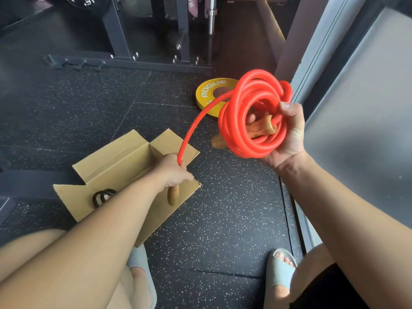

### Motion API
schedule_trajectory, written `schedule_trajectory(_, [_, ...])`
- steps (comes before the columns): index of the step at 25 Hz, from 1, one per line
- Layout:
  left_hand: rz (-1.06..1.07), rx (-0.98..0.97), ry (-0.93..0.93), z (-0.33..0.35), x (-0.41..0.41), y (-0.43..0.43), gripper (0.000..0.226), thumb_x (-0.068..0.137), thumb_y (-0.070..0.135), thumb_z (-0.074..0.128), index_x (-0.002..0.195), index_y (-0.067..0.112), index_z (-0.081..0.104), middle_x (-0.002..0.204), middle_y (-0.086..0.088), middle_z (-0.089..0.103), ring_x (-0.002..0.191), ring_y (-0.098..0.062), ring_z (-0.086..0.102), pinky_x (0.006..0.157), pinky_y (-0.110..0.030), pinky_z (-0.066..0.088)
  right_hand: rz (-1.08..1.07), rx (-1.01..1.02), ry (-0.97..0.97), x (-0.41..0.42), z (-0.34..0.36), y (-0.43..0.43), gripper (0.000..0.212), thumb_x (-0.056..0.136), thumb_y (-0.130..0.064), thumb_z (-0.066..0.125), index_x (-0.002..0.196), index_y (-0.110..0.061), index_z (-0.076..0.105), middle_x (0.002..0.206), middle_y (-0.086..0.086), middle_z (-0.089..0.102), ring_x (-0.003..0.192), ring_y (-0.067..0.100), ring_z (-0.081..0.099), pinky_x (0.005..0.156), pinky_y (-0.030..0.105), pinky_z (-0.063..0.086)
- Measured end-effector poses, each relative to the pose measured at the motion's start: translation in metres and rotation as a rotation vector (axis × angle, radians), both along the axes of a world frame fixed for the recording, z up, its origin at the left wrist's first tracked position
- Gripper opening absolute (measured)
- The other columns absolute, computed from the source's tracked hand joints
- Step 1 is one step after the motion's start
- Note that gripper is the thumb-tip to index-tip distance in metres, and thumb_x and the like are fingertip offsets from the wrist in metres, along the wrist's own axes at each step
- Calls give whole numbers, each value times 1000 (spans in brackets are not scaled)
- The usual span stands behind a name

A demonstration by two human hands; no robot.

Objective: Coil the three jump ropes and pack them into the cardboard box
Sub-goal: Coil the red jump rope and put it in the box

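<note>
My right hand (287, 139) grips a coil of red jump rope (252, 117) held up at the right, with one wooden handle (260, 128) lying through the coil's middle. A loose strand of the red rope arcs down to my left hand (176, 172), which holds the other wooden handle (173, 195) over the open cardboard box (116, 166). The box sits on the floor with its flaps spread. A dark coiled rope (103, 196) lies inside it, partly hidden by my left forearm.
A yellow weight plate (209, 94) lies on the speckled black rubber floor behind the coil. A dark rack base (124, 63) and a barbell end (211, 16) stand at the back. A grey wall panel (356, 97) runs along the right. My sandalled feet show at the bottom.
</note>
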State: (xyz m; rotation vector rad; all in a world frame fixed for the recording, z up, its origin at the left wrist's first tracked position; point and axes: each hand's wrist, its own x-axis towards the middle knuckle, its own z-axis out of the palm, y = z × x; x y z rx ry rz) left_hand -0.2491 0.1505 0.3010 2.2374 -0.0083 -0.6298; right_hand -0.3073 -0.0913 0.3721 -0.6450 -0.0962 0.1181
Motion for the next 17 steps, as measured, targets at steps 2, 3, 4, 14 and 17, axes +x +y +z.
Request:
schedule_trajectory(2, [-74,119,-46,-4,2,6,43,60,-1,80,86,19,52,100,-6,71,75,-19,61,70,-37,57,3,5,-3,-1,-1,-2,70,56,-29,89,115,-4,61,101,10,52,74,18,66,72,31,58])
schedule_trajectory(3, [-96,183,-86,-5,4,7,46,60,-3,81,90,19,53,96,-2,69,70,-15,59,59,-31,56,9,1,1,-1,-2,-3,71,56,-29,89,115,-3,60,99,13,54,73,19,67,70,32,58])
schedule_trajectory(4, [-98,229,-134,-7,6,8,44,64,-3,80,93,18,54,92,1,67,69,-11,57,52,-26,49,15,-13,6,-2,-2,-3,72,56,-29,89,115,-2,59,95,15,59,72,20,68,69,33,58])
schedule_trajectory(14, [325,-620,-400,26,30,-1,28,101,18,49,124,20,33,116,-6,64,107,-24,66,85,-42,60,32,-326,228,-6,-13,1,64,47,-28,86,104,-10,65,76,10,69,64,20,67,69,31,57])
schedule_trajectory(17, [414,-821,-233,33,30,-8,27,104,13,46,129,13,37,122,-13,59,110,-27,66,80,-40,61,15,-372,301,-7,-15,9,45,58,-28,72,100,-13,67,72,11,66,63,20,66,66,31,56])
